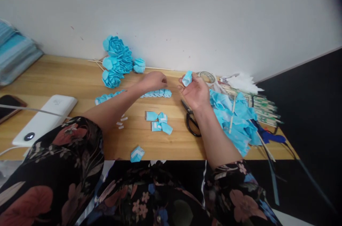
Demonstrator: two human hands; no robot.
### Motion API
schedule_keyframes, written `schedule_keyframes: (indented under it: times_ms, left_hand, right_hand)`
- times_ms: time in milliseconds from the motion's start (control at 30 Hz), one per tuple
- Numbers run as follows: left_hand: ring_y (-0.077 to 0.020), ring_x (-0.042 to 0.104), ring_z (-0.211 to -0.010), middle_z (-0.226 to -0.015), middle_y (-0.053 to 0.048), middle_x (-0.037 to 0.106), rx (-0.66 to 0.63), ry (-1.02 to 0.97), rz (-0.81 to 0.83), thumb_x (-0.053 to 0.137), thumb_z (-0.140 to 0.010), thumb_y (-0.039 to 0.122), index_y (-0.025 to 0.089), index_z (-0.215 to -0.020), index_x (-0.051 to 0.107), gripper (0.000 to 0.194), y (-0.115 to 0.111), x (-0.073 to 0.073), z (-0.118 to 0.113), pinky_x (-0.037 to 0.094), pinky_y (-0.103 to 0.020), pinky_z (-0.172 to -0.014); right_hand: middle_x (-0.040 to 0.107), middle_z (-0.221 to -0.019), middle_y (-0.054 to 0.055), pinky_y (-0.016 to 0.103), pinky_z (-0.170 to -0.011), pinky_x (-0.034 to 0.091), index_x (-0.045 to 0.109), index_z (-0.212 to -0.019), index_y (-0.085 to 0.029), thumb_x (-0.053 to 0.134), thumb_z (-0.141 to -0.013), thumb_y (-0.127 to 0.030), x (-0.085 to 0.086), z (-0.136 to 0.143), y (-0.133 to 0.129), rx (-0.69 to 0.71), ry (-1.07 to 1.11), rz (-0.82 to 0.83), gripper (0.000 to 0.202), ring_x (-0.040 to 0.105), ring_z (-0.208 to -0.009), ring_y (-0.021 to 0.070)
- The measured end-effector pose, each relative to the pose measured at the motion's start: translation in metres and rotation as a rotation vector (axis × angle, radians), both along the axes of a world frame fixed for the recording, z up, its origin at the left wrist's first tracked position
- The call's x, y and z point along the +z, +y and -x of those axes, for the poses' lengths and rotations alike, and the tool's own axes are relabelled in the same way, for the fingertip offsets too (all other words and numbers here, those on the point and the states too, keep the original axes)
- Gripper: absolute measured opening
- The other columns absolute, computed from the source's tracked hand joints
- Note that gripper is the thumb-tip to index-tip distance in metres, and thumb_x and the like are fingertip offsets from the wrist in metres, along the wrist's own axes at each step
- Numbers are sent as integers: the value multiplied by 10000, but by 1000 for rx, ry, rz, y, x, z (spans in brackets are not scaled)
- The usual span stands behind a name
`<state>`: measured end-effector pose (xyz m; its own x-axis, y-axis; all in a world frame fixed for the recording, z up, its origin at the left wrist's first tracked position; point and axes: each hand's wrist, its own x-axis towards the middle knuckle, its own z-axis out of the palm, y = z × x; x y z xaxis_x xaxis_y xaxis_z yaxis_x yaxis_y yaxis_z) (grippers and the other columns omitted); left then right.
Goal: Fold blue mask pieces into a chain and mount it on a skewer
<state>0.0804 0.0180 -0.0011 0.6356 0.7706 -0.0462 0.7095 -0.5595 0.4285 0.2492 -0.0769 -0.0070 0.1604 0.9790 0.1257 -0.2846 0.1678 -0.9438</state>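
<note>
One white power bank (45, 122), left, near side. Blue paper flowers (117, 60) heaped farther off. Small white strips (121, 124) on the wooden tabletop (112, 147). Left hand (155, 80) mid-scene, fingers curled; cannot tell whether it grips anything. Folded blue pieces (162, 117) nearer. Rolled blue piece (187, 78) farther right, pinched in the fingers of the right hand (196, 90). Scissors (189, 111) near that wrist; crumpled blue sheets (243, 126) to their right.

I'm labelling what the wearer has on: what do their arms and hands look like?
The left hand and right hand wear no gloves, and both forearms are bare. The black sleeves carry a floral print with reddish blooms and pale leaves.
</note>
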Motion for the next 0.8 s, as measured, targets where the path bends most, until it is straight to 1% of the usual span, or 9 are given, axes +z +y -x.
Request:
schedule_keyframes:
  times_ms: [100, 167, 267, 367, 467, 533, 600, 700, 800]
  left_hand:
    - [-187, 528, -625, -630, -37, 654, -14, -2, 88, 663, -751, 329, 173, -775, 772, 191, 2, 6, -7, 321, -297, -629]
    - [-186, 522, -621, -605, -25, 631, -41, 2, 122, 695, -713, 306, 177, -743, 755, 144, 5, 7, -11, 329, -299, -644]
    - [-185, 525, -616, -629, -37, 637, -63, 47, 111, 719, -682, 290, 168, -728, 742, 133, 10, 1, -16, 337, -300, -638]
    - [-183, 543, -630, -683, -57, 682, -85, 115, 84, 685, -708, 298, 155, -784, 758, 178, 12, -7, -18, 346, -293, -623]
    - [-176, 563, -656, -758, -67, 723, -99, 128, 60, 631, -725, 271, 143, -836, 762, 214, 9, -6, -13, 343, -283, -595]
    - [-167, 572, -668, -788, -62, 730, -95, 61, 60, 619, -723, 261, 142, -840, 751, 213, 5, -1, -6, 345, -271, -578]
    - [-155, 576, -656, -759, -43, 715, -58, -62, 100, 614, -710, 244, 144, -825, 735, 194, 3, 6, 4, 359, -254, -570]
    - [-133, 560, -605, -680, -14, 667, 40, -323, 210, 609, -679, 218, 143, -777, 686, 145, -1, 14, 19, 378, -236, -562]
    - [-115, 552, -605, -667, -9, 647, 25, -570, 298, 649, -670, 238, 144, -722, 625, 110, -5, 18, 28, 388, -219, -559]
  right_hand:
    - [638, -829, 7, 337, -732, 598, 501, -815, -274, 632, -791, -525, 2, -1, -1, 5, -47, -16, 284, 634, -848, 193]
    - [640, -830, 8, 334, -722, 597, 502, -809, -271, 648, -793, -523, 3, -1, -2, 6, -23, -23, 292, 637, -844, 193]
    - [641, -820, 3, 306, -677, 590, 522, -804, -265, 685, -790, -475, 5, 0, -2, 3, 65, -11, 266, 631, -809, 179]
    - [624, -775, -18, 266, -629, 571, 535, -783, -257, 712, -798, -417, 7, 2, -3, 31, 152, 7, 239, 617, -754, 153]
    - [613, -742, -38, 240, -602, 557, 550, -772, -249, 749, -780, -368, 7, 4, -4, 75, 232, 6, 233, 614, -723, 134]
    - [616, -736, -41, 237, -595, 555, 565, -772, -245, 770, -758, -347, 8, 4, -5, 85, 260, 4, 230, 614, -720, 133]
    - [615, -727, -40, 241, -592, 551, 564, -768, -243, 772, -758, -354, 11, 3, -6, 75, 252, -2, 236, 609, -716, 136]
    - [601, -705, -33, 252, -600, 539, 554, -747, -241, 764, -769, -409, 18, 1, -8, 51, 157, -12, 270, 594, -700, 141]
    - [598, -698, -25, 259, -614, 519, 574, -727, -234, 779, -737, -450, 23, -1, -11, 54, 26, -21, 298, 580, -691, 140]
